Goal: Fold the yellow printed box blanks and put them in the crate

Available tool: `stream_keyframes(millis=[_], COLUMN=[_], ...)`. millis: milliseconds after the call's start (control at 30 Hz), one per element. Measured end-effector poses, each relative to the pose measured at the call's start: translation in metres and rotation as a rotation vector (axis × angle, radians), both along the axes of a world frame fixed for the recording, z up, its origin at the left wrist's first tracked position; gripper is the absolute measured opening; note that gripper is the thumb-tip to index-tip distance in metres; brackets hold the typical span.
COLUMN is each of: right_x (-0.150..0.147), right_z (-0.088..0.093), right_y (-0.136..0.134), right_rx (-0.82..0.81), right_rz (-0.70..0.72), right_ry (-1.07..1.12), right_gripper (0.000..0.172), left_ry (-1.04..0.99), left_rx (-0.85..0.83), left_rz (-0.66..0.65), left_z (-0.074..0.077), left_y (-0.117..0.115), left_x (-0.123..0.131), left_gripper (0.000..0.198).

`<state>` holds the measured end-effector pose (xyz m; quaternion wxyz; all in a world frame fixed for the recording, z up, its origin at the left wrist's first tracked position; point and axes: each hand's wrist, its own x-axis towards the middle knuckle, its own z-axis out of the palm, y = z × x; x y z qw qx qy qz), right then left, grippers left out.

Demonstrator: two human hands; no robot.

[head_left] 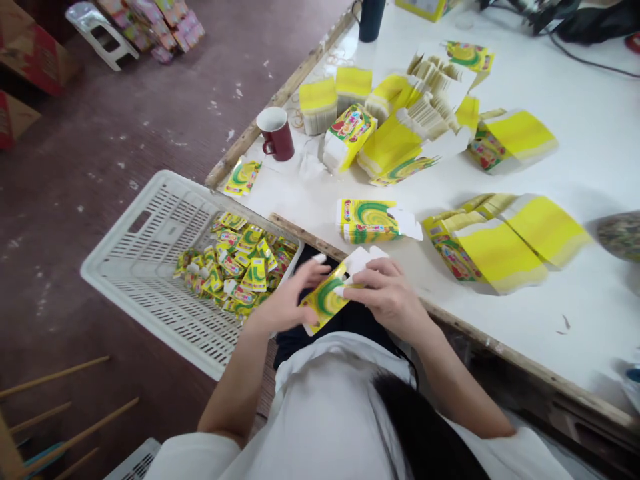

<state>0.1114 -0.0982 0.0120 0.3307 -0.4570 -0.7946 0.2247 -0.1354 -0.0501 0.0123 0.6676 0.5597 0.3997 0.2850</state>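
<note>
Both hands hold one small yellow-and-green carton (327, 297) just off the table's near edge, above my lap. My left hand (290, 300) grips its left side with the fingers curled round it. My right hand (387, 293) pinches the right end, where the white flaps (363, 259) stick up. Nearest on the white table (550, 313) lies a short stack of flat cartons (370, 221). To my left a white plastic crate (150, 267) holds several folded cartons (235, 267).
More stacks of flat yellow cartons (505, 243) and bundles (395, 133) cover the table. A dark red mug (276, 133) and a loose carton (243, 177) sit near the left edge, a dark bottle (371, 19) farther back. A white stool (97, 33) stands on the floor.
</note>
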Motion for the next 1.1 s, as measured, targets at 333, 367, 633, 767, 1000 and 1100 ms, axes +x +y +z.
stream_keyframes(millis=[333, 367, 633, 767, 1000, 1100], right_x=[-0.022, -0.025, -0.032, -0.026, -0.014, -0.012], right_z=[-0.022, -0.025, -0.031, -0.03, -0.045, -0.048], right_y=[-0.012, -0.011, -0.008, -0.012, -0.008, -0.008], right_rx=[-0.488, -0.619, -0.6, -0.373, -0.173, -0.213], right_rz=[-0.341, -0.274, -0.196, -0.064, -0.252, -0.109], right_ry=[0.661, 0.739, 0.779, 0.426, 0.319, 0.215], right_gripper=[0.074, 0.07, 0.072, 0.057, 0.058, 0.058], left_ry=[0.431, 0.421, 0.418, 0.403, 0.61, 0.532], left_rx=[0.406, 0.438, 0.597, 0.492, 0.688, 0.661], left_rz=[0.003, -0.016, -0.048, -0.031, 0.153, 0.116], left_z=[-0.011, -0.013, -0.025, -0.034, -0.032, -0.026], left_y=[-0.039, -0.041, -0.038, -0.036, -0.028, -0.025], left_x=[0.05, 0.052, 0.049, 0.05, 0.036, 0.027], left_gripper=[0.079, 0.078, 0.056, 0.072, 0.061, 0.054])
